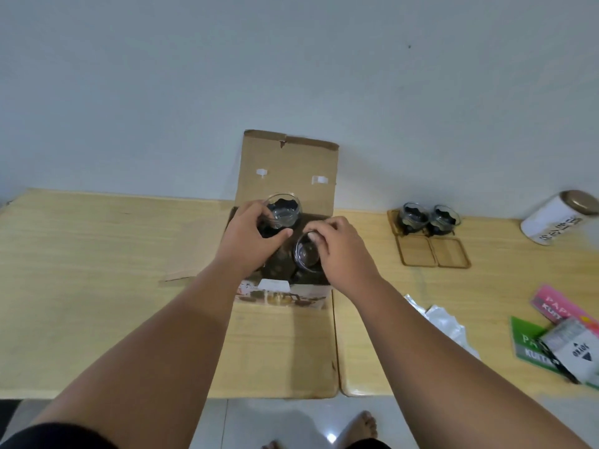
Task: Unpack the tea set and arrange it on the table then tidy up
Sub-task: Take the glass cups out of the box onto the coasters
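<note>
Unpacking step, midway. The cardboard box stood open at the middle of the wooden table, its lid flap upright against the wall.

The left hand gripped a glass cup by its side and held it clear above the box opening. The right hand was closed with its fingertips on the rim of a second glass cup, which sat low in the dark box interior; whether it was already off its seat could not be told.

Two more cups stood side by side on the far pair of coasters, near the wall to the right of the box. Just in front of them two empty coasters lay touching each other.

Judgement: the next move calls for a straight lift of both cups past the box walls, then a carry rightward to the empty coasters, one cup each.

Room: open tabletop lay between box and coasters, so the path looked free. To watch: the seam between the two tabletops, crumpled plastic wrap nearer the front edge, coloured packets and a white tin further right. The standing cups sat close beside the landing spots; a clink was possible.
</note>
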